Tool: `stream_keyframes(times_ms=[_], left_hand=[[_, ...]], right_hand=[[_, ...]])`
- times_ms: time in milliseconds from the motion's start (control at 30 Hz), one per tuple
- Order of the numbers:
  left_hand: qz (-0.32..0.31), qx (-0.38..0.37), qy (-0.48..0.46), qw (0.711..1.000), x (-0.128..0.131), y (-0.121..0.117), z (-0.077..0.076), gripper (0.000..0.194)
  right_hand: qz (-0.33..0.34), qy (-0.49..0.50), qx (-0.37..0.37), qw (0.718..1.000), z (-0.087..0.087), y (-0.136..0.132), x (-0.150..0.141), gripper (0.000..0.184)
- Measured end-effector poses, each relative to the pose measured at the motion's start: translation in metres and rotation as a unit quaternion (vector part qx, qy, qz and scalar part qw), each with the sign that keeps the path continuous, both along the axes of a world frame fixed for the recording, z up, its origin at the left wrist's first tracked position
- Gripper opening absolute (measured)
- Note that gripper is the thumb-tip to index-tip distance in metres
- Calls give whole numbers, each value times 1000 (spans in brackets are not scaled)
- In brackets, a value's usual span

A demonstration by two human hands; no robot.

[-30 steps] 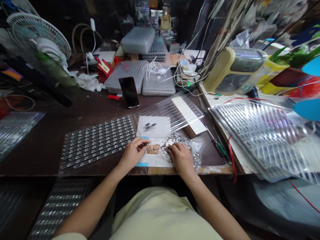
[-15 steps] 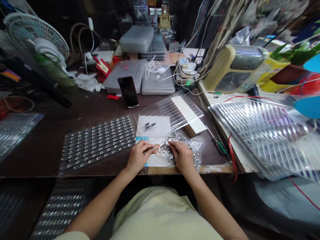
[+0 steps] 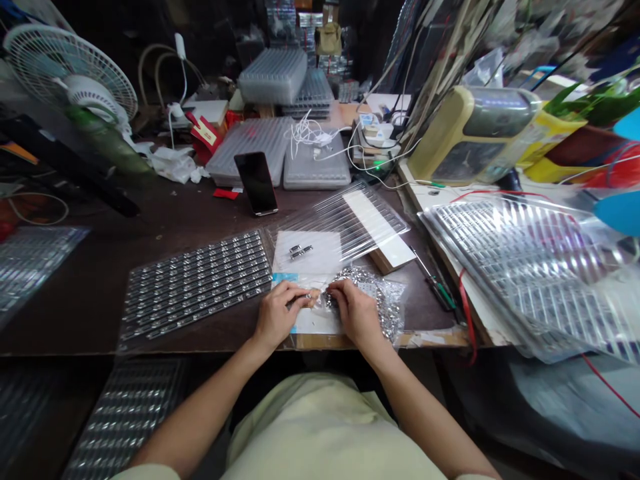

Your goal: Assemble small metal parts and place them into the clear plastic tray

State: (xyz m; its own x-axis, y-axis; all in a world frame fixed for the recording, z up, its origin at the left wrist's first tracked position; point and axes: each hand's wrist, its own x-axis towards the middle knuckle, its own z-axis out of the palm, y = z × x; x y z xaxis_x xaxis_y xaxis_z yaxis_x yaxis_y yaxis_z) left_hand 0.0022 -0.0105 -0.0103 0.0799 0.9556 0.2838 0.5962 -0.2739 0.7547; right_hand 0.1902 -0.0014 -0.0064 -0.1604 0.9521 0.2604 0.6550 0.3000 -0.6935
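Observation:
My left hand (image 3: 279, 312) is closed in a pinch at a small tan block (image 3: 315, 297), most of which the fingers cover. A sliver of dark, shiny metal shows between thumb and forefinger, too small to name. Close by on the right, my right hand (image 3: 356, 310) has thumb and forefinger pressed together at the left edge of a clear bag of small shiny metal parts (image 3: 393, 307). Whatever its fingertips hold is hidden. Under both hands lies a white sheet (image 3: 320, 325) with blue tape. Several small metal pieces (image 3: 301, 252) rest on white paper beyond the hands.
On the left lies a tray with rows of dark metal pieces (image 3: 195, 283). A clear ridged tray (image 3: 325, 217) and a white strip (image 3: 377, 227) lie beyond the hands. A phone (image 3: 257, 183) stands propped up. At right are a green-handled screwdriver (image 3: 443, 293) and stacked clear trays (image 3: 525, 267).
My left hand has moved right, onto the tan block, and closed its fingers there. My right hand has drawn back from the metal parts and shifted left, towards the block.

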Motion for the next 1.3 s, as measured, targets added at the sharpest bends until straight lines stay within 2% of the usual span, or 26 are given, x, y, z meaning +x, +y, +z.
stream_keyframes(times_ms=[133, 300, 433, 600, 767, 900, 1033, 1167, 1300], left_hand=[[53, 24, -54, 997, -4, 1, -1, 12], [44, 23, -54, 997, -5, 1, -1, 14], [43, 19, -58, 997, -4, 1, -1, 14], [43, 22, -55, 997, -4, 2, -3, 13], [49, 18, -52, 997, -5, 2, -2, 13], [52, 13, -51, 997, -3, 7, 6, 14], [13, 18, -18, 1000, 7, 12, 11, 13], [-32, 26, 37, 998, 17, 10, 6, 14], [-42, 27, 62, 997, 20, 7, -1, 14]], right_hand=[[35, -76, 35, 996, 1, 3, -22, 12], [41, -123, 68, 989, -1, 3, -34, 12], [44, -149, 71, 985, 1, 4, -19, 22], [101, -210, 81, 969, -1, 7, 12, 22], [108, -178, 89, 974, -6, 4, 15, 19], [71, -172, 95, 978, -8, 4, 9, 19], [36, -151, 91, 984, -12, 4, 8, 19], [6, -100, 86, 991, -15, 3, 11, 21], [7, -57, 84, 995, -13, 2, 12, 18]])
